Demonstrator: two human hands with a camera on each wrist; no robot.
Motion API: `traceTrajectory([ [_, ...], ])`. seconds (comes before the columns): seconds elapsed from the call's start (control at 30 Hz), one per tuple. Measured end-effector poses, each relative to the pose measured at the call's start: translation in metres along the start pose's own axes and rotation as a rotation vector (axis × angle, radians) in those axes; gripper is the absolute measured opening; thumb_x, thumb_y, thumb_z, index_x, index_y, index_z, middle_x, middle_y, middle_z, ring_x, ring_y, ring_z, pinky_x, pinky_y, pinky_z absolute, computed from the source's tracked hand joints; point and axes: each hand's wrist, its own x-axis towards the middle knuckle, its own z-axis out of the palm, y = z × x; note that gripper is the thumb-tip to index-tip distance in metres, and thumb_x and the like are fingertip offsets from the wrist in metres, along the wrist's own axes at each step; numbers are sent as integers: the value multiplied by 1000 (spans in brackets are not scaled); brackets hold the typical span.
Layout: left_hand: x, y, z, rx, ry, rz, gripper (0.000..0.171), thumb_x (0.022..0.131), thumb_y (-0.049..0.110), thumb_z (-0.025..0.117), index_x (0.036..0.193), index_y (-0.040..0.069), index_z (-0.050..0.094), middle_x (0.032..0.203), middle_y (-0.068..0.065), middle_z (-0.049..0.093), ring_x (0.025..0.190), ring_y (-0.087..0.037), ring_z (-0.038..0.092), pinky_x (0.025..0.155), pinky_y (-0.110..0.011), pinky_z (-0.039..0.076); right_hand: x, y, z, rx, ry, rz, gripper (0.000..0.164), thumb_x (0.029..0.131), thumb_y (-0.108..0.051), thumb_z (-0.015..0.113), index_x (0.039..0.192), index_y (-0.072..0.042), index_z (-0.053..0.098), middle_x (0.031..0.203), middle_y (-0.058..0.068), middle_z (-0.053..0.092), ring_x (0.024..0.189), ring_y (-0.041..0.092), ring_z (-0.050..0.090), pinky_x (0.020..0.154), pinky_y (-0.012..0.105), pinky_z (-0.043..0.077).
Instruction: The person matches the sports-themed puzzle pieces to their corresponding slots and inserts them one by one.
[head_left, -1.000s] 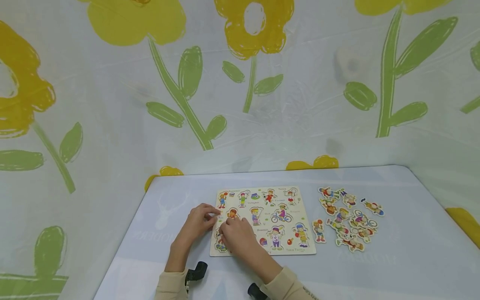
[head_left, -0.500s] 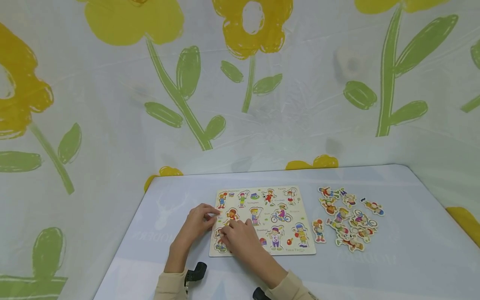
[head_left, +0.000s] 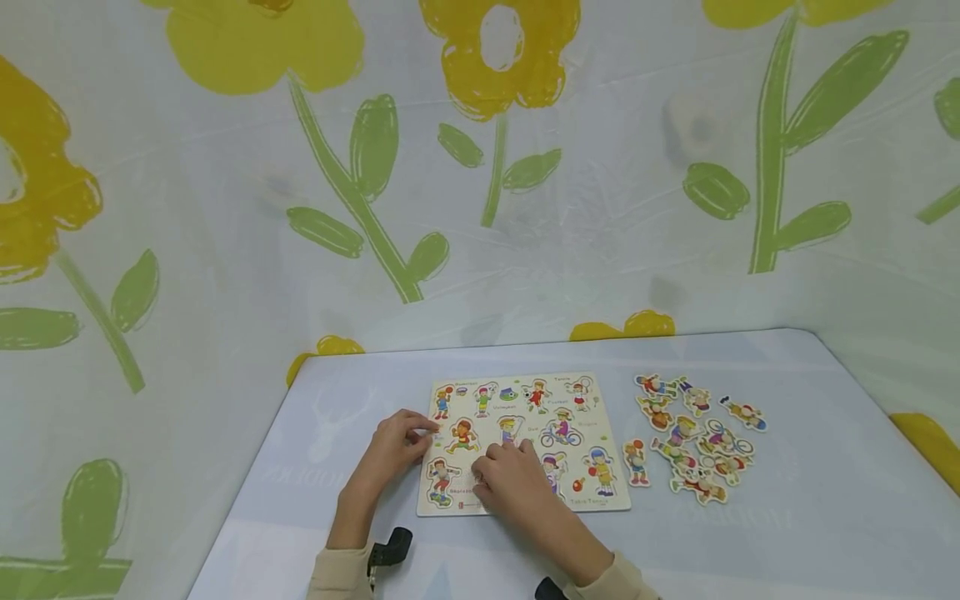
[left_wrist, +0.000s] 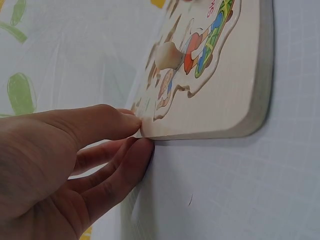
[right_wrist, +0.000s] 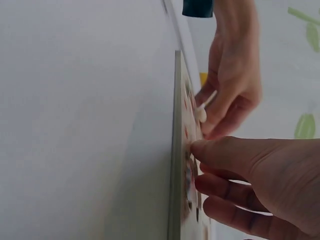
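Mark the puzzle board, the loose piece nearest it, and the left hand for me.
Puzzle board [head_left: 488,423]: head view, bare surface between printed figures.
Loose piece [head_left: 636,462]: head view, the figure's torso.
Left hand [head_left: 395,442]: head view, back of the hand.

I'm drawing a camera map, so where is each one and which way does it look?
Head: worn on the head, facing forward and down at the puzzle board and loose pieces; left hand and right hand show.
Left wrist: on that wrist, facing the board's corner; left fingers show.
Right wrist: on that wrist, seeing the board edge-on; right hand near, left beyond.
Shared: both wrist views show the board and left hand.
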Motion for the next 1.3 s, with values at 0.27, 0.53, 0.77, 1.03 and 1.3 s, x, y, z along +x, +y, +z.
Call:
traceTrajectory([
  [0.27, 0, -1, -1, 5, -12, -11, 16, 84, 4, 71, 98, 11, 76, 109, -10, 65, 78, -12, 58, 59, -18, 48, -12, 37, -16, 32, 1, 11, 14, 81, -29, 77, 94, -22, 76, 87, -8, 68, 79, 13, 58, 79, 37, 43],
  [0.53, 1, -1, -4, -6, -1, -14, 16, 84, 4, 73, 97, 11, 76, 109, -10, 66, 79, -12, 59, 58, -18, 48, -23, 75, -33, 90, -26, 86, 17, 81, -28, 79, 96, -23, 76, 87, -12, 67, 79, 5, 56, 75, 33, 39],
  [0.77, 0, -3, -1, -20, 4, 15, 16, 84, 3, 72, 97, 10, 76, 107, -11, 65, 78, -13, 58, 58, -18, 49, -36, 103, -39, 133, -26, 134, 15, 82, -29, 79, 95, -24, 75, 83, -16, 64, 73, 0, 54, 75, 27, 49],
  [1.03, 1, -3, -1, -46, -19, -3, 18, 84, 2, 72, 99, 11, 76, 109, -9, 64, 80, -12, 57, 61, -18, 48, -46, 127, -52, 215, -139, 231, 20, 83, -26, 77, 102, -22, 73, 86, -15, 61, 74, 3, 52, 69, 25, 47],
  [1.3, -1, -6, -2, -22, -18, 40, 18, 84, 2, 71, 100, 10, 76, 110, -9, 64, 82, -12, 58, 68, -21, 49, -51, 149, -69, 257, -197, 273, 24, 82, -23, 78, 104, -17, 72, 87, -9, 63, 71, 6, 51, 61, 22, 43],
])
